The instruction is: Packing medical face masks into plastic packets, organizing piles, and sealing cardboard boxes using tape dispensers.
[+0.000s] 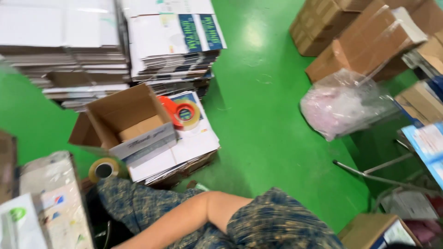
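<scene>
A bare forearm (184, 221) reaches down-left, hand hidden, perhaps toward the tape roll (104, 169).

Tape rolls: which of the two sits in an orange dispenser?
The roll on the flattened cartons, right of the open box, sits in the dispenser. The other roll lies bare, lower left.

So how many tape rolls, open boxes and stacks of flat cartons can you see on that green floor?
Tape rolls: 2, one in the red dispenser, one loose on the floor
Open cardboard box: 1
Stacks of flat cartons: 3
Total: 6
</scene>
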